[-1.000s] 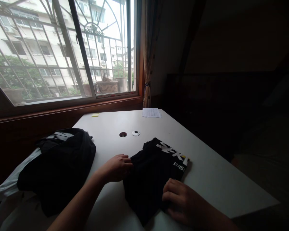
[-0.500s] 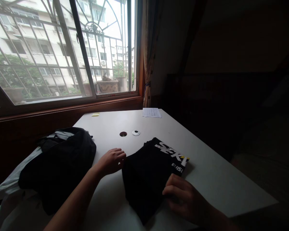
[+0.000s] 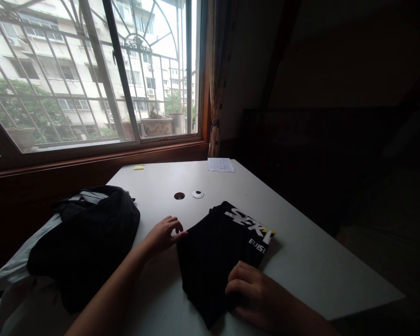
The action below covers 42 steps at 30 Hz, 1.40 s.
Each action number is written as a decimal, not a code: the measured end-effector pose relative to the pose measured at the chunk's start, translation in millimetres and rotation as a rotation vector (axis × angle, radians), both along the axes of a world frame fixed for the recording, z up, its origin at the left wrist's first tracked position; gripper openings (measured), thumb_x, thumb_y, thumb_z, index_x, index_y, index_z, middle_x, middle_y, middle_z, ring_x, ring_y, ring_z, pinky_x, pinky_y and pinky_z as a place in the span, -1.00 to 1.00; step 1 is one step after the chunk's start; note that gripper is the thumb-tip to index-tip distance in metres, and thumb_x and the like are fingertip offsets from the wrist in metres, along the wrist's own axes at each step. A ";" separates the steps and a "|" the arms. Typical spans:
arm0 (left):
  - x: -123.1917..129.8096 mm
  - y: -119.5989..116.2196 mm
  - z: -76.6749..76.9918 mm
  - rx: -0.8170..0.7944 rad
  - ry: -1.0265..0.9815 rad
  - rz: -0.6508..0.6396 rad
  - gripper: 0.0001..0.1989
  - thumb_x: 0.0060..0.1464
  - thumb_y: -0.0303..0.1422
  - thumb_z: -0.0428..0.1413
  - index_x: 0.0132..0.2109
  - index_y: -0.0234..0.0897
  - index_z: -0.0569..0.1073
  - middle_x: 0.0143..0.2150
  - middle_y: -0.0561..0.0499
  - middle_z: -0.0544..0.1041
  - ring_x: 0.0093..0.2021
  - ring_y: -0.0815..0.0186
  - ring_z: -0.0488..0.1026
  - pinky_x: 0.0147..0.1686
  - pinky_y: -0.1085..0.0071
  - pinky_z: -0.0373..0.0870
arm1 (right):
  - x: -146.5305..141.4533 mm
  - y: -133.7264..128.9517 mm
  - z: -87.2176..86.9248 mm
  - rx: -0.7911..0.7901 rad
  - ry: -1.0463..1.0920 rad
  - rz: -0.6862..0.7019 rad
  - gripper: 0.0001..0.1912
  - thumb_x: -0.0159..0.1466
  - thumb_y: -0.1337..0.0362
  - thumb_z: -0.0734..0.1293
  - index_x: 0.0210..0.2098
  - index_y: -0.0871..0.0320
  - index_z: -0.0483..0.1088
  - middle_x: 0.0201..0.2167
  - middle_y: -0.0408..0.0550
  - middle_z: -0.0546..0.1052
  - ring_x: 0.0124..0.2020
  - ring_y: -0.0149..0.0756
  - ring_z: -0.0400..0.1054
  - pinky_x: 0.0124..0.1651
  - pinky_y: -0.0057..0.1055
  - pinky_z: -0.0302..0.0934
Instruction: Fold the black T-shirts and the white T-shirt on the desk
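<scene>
A folded black T-shirt (image 3: 210, 252) with white and yellow lettering along its far right part lies flat on the table in front of me. My left hand (image 3: 166, 233) is at its left edge, thumb stretched out to the cloth and bent fingers raised apart from it. Over the near right edge, my right hand (image 3: 255, 291) has its fingers curled round the fabric, the fingertips in deep shadow. To the left rests a heap of dark clothes (image 3: 87, 238) with some pale cloth (image 3: 45, 228) in it.
The white table (image 3: 308, 261) has a round cable hole (image 3: 179, 196) with its white cover (image 3: 198, 194) beside it. Papers (image 3: 221, 164) and a yellow sticky note (image 3: 139, 167) lie near the far edge. Behind stands a barred window (image 3: 154, 84) with a tied curtain (image 3: 214, 93).
My right hand has shifted left, further over the T-shirt. My left hand's thumb has come away from its fingers and reaches to the shirt's edge. The shirt lies almost the same.
</scene>
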<state>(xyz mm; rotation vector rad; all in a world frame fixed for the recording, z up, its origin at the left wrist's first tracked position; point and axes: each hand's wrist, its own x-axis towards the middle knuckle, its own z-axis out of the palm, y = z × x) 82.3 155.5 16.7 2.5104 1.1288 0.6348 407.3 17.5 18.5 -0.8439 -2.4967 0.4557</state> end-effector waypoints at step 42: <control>-12.9 1.2 5.8 -0.088 -0.025 -0.177 -0.69 0.16 -0.37 0.20 0.07 -0.08 0.54 -0.09 -0.04 0.47 -0.09 0.24 0.42 -0.10 0.35 0.44 | -2.3 -0.4 0.6 0.208 0.220 -0.130 -0.74 0.17 0.54 0.29 -0.21 0.11 0.41 -0.28 -0.05 0.47 -0.26 -0.28 0.39 -0.17 -0.34 0.34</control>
